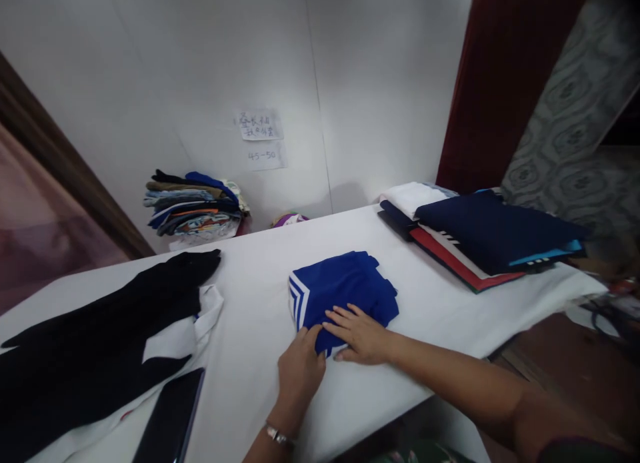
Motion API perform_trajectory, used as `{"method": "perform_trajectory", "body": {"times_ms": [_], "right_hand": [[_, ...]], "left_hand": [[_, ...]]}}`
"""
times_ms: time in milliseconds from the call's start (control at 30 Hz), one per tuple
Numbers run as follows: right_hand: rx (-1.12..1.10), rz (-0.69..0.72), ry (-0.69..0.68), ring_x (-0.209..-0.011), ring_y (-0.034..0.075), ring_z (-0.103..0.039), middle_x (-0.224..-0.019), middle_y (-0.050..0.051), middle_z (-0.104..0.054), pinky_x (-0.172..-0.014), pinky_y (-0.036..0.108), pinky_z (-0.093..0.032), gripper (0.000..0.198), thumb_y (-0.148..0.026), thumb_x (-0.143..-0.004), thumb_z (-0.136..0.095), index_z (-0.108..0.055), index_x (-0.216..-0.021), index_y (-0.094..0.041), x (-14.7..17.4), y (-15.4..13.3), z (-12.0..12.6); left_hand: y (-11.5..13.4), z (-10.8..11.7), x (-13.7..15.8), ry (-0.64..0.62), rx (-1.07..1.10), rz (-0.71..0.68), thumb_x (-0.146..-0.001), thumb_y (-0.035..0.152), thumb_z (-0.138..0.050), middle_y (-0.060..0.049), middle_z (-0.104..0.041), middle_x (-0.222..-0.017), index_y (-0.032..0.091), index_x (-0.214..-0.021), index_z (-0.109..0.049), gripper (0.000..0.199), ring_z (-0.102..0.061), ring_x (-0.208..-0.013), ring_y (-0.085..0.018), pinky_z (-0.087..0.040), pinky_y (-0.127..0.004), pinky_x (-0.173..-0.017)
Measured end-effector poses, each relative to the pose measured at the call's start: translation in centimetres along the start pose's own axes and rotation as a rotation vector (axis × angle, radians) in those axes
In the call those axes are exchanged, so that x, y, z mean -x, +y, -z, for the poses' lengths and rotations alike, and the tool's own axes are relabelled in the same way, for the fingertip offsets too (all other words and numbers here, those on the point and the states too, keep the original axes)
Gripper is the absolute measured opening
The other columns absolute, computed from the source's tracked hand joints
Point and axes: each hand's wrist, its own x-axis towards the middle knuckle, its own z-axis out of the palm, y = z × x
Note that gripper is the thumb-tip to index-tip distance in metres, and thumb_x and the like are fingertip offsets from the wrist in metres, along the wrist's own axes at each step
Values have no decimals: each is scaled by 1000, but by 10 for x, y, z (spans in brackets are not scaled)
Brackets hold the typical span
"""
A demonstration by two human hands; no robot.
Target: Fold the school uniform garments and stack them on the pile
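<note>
- Remotely, I watch a folded blue, white-striped fabric garment (345, 283) midway along the white cloth-covered table (250, 303).
- Left hand (301, 364) pinches its near edge; right hand (361, 336) lies flat atop.
- Likely light, limp; best gripped by folded edges.

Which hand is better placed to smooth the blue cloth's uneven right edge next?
Probably the right hand: it lies flat on the blue cloth, nearer that edge. The left hand is curled at the cloth's near-left side, farther off.
</note>
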Motion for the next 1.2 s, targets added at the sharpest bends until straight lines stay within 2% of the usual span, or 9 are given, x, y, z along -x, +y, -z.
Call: {"method": "perform_trajectory", "body": {"times_ms": [133,267,333,433,567,667,833,1100,1200], "right_hand": [[34,-2,14,-145,32,-15,-157,16,-20,-113,59,-13,78,-58,-90,-47,-20,-152,-19,-3,-2,1],[56,-5,46,-144,31,-19,-156,15,-23,-113,57,-15,74,-51,-89,-52,-22,-151,-22,-3,-7,4],[51,-6,19,-144,31,-19,-156,16,-24,-114,57,-15,77,-54,-88,-53,-24,-151,-22,-2,-8,8],[55,-9,-34,-144,31,-20,-153,16,-30,-115,55,-9,74,-61,-88,-49,-33,-148,-20,0,-5,20],[150,-113,57,-144,28,-21,-149,14,-39,-116,53,-4,62,-59,-93,-38,-48,-139,-19,-9,19,44],[233,-305,141,-145,30,-14,-155,14,-28,-115,55,-6,63,-57,-94,-37,-42,-143,-17,-21,53,57],[97,-570,82,-146,31,-10,-159,8,-15,-114,57,-14,73,-63,-91,-35,-26,-150,-21,-28,100,49],[-38,-540,170,-146,30,-10,-159,5,-19,-115,57,-14,71,-64,-89,-39,-34,-147,-24,-20,113,35],[-135,-550,285,-146,26,-16,-157,6,-26,-117,50,-16,66,-58,-91,-40,-36,-146,-23,-18,121,38]], "left_hand": [[11,15,4,75,114,-122,-83,23,-52,-10,-64,-113,18,-134,-50,51,-63,-100,-23,-51,-34,-83],[23,13,-16,223,81,-354,-89,34,-47,-12,-57,-132,20,-136,-51,49,-50,-123,-28,-40,-45,-104],[21,2,-30,206,-5,-321,-90,37,-46,-13,-48,-143,18,-135,-52,50,-39,-134,-32,-30,-53,-110],[14,-14,-42,130,-85,-190,-93,43,-40,-14,-37,-151,14,-136,-51,54,-28,-141,-34,-26,-59,-110],[12,-19,-41,91,-120,-135,-94,46,-36,-12,-34,-153,15,-137,-49,55,-24,-143,-31,-23,-58,-112],[15,-16,-38,71,-110,-97,-92,46,-40,-11,-33,-153,16,-138,-49,55,-22,-143,-32,-22,-60,-111],[15,-14,-38,14,-30,-48,-89,47,-47,-12,-29,-155,17,-139,-47,58,-19,-144,-31,-23,-61,-110],[12,-14,-38,4,57,-41,-87,47,-50,-11,-28,-155,18,-139,-47,59,-18,-145,-29,-25,-58,-110],[12,-15,-38,8,81,-35,-88,46,-50,-11,-29,-155,18,-139,-47,58,-18,-145,-29,-25,-58,-110]]}}
